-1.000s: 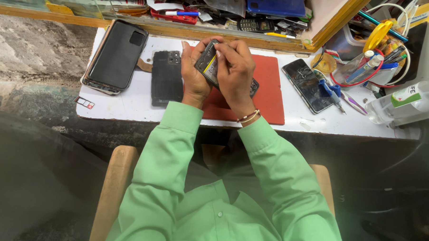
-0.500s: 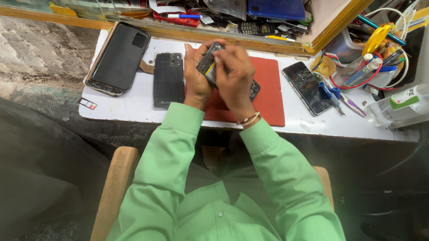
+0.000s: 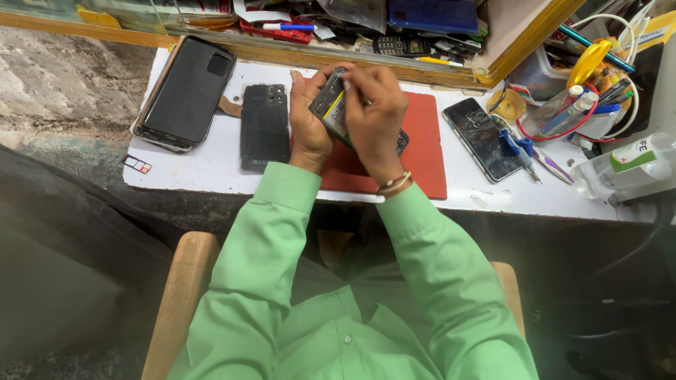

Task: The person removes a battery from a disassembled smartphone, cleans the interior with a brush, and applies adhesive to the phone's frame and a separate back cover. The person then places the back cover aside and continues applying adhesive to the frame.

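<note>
Far left of the white bench [image 3: 204, 166]: small SIM tray [image 3: 137, 163] lying near the front edge, well apart from the work, probably parked so it isn't getting lost. Next, black phone case [image 3: 186, 89] sitting on top of another device, camera cutout up. Just right of it, dark phone [image 3: 264, 124] lying flat, back up, beside the red mat [image 3: 422, 152].

Left hand [image 3: 308, 120] is cradling the opened phone [image 3: 331, 111] from below and behind, tilting it up off the mat toward the person; grip is wrapped around its left edge and back, acting as a fixture. Yellow-edged internals are showing, likely the battery area. The opened phone is sitting between both hands, over the mat's left part.

Right hand [image 3: 374, 112] is covering the phone's right side, fingertips [image 3: 349, 82] pinching at its top edge; grip is closed on the opened phone, or on something tiny there, cannot tell which. Mat underneath is probably there to catch small parts.

Right of the mat: cracked phone [image 3: 481, 137] lying face up, blue-handled tools [image 3: 521, 149] just beside it. Further right, container of pens and tools [image 3: 581, 105] and a clear bottle [image 3: 642, 165] lying on its side.
</note>
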Action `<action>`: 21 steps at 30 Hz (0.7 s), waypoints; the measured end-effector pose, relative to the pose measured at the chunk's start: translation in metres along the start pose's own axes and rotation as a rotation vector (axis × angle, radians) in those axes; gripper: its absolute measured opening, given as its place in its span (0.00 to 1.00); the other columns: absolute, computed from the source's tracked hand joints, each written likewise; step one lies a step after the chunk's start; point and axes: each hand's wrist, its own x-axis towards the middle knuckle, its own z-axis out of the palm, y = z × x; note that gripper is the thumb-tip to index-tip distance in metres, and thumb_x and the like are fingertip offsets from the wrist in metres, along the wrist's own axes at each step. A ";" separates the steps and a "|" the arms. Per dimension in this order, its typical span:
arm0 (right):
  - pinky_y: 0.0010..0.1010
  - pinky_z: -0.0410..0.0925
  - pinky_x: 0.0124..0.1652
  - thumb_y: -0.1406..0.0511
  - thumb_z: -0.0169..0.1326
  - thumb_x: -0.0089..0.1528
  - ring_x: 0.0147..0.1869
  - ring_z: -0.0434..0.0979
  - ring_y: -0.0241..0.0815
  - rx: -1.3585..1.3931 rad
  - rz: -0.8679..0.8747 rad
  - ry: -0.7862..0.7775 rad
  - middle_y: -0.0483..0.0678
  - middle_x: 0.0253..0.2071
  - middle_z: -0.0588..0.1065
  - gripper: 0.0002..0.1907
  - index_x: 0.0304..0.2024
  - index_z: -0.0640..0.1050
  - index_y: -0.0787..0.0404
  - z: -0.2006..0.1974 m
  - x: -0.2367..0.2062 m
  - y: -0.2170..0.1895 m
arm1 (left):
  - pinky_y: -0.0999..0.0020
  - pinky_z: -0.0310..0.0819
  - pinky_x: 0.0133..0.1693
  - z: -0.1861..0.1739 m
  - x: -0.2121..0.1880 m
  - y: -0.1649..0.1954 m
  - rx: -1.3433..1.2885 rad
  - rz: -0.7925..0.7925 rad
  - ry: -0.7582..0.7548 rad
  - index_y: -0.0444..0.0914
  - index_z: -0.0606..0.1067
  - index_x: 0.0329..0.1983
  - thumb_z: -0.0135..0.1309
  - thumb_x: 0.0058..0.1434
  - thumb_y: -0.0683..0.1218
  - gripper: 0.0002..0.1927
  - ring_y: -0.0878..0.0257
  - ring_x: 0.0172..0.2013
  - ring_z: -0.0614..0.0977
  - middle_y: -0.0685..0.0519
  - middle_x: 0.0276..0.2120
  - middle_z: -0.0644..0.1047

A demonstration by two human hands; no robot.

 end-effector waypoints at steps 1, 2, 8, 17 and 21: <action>0.31 0.71 0.40 0.75 0.59 0.62 0.39 0.79 0.44 -0.006 0.028 0.009 0.50 0.37 0.76 0.05 0.40 0.82 0.64 0.000 0.001 0.000 | 0.63 0.73 0.58 0.001 0.001 -0.001 0.004 0.003 0.012 0.28 0.72 0.59 0.30 0.74 0.69 0.41 0.56 0.51 0.79 0.43 0.51 0.77; 0.31 0.71 0.40 0.75 0.60 0.62 0.38 0.79 0.45 -0.010 0.055 0.020 0.49 0.35 0.76 0.05 0.40 0.83 0.64 0.001 0.002 0.000 | 0.63 0.73 0.59 0.001 0.001 0.000 0.015 0.010 0.024 0.28 0.72 0.59 0.30 0.74 0.69 0.41 0.56 0.52 0.79 0.43 0.51 0.77; 0.34 0.72 0.45 0.75 0.60 0.61 0.48 0.80 0.48 -0.048 -0.128 -0.003 0.50 0.37 0.74 0.05 0.40 0.82 0.64 0.000 0.000 -0.003 | 0.64 0.73 0.58 0.001 -0.002 0.000 0.010 -0.002 -0.014 0.29 0.72 0.58 0.29 0.73 0.69 0.41 0.56 0.51 0.79 0.43 0.51 0.78; 0.33 0.71 0.43 0.75 0.59 0.61 0.45 0.79 0.48 -0.082 -0.193 -0.011 0.50 0.37 0.74 0.06 0.40 0.81 0.65 0.000 -0.003 -0.007 | 0.64 0.72 0.59 -0.003 -0.003 -0.001 0.002 -0.002 -0.028 0.29 0.72 0.59 0.30 0.73 0.70 0.41 0.56 0.52 0.79 0.43 0.51 0.77; 0.31 0.70 0.37 0.76 0.60 0.60 0.36 0.78 0.44 -0.024 -0.004 0.017 0.50 0.34 0.75 0.06 0.39 0.82 0.65 0.000 0.000 -0.003 | 0.63 0.73 0.58 -0.003 -0.002 -0.003 0.009 0.001 0.022 0.28 0.72 0.59 0.30 0.74 0.70 0.41 0.56 0.52 0.79 0.44 0.51 0.77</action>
